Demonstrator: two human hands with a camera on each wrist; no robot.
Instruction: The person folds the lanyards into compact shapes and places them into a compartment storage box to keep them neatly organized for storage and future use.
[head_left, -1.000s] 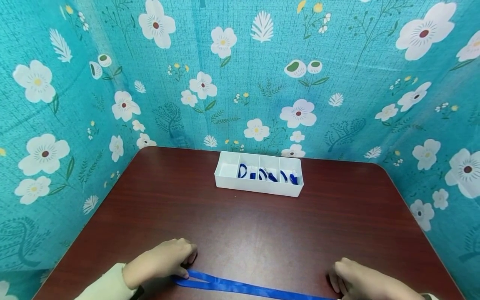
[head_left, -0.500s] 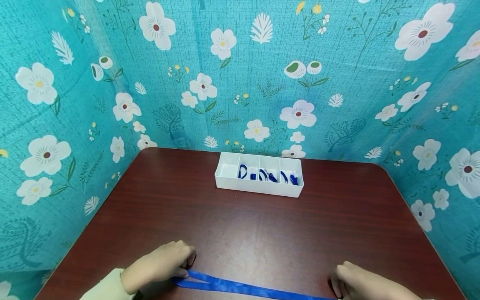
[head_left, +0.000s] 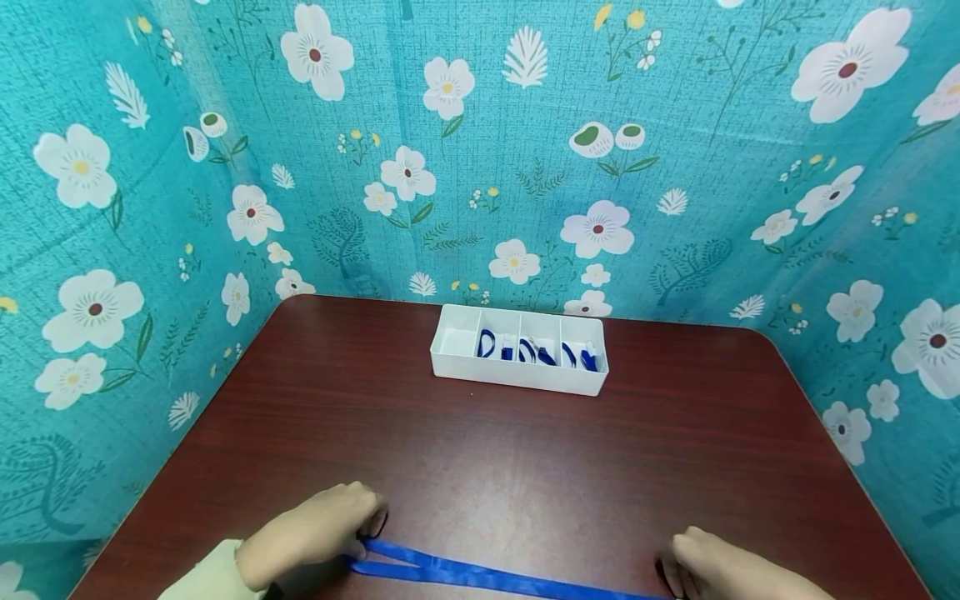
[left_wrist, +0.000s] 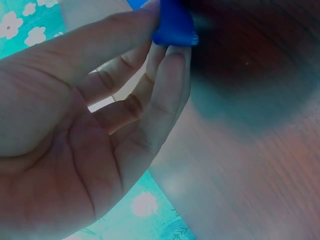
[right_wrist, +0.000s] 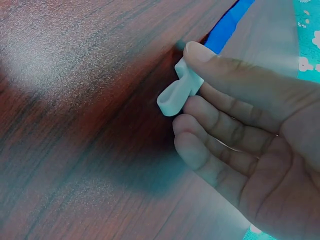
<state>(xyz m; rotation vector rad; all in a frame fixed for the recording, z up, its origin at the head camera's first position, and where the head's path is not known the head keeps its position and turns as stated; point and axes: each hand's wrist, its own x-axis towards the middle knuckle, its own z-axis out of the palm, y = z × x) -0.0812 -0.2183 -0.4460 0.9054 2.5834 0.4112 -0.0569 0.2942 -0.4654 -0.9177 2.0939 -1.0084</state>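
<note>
A blue lanyard [head_left: 480,575] stretches between the two hands along the near side of the table. At its looped end, the left hand [head_left: 318,531] pinches the strap between thumb and fingers; the folded blue strap [left_wrist: 175,25] shows at the fingertips in the left wrist view. The right hand [head_left: 731,567] grips the other end. In the right wrist view, a white plastic clip [right_wrist: 177,95] of the lanyard sits between thumb and fingers, with the blue strap [right_wrist: 230,25] running off behind the thumb.
A white tray [head_left: 517,374] with several compartments stands at the back of the dark red wooden table [head_left: 510,450]. Three compartments hold blue lanyards; the leftmost [head_left: 456,342] shows bare white. A floral teal cloth [head_left: 480,167] hangs around the table.
Both hands keep their hold on the lanyard. They have shifted only slightly in the head view, the left hand a little to the left and the right hand a little downward.
</note>
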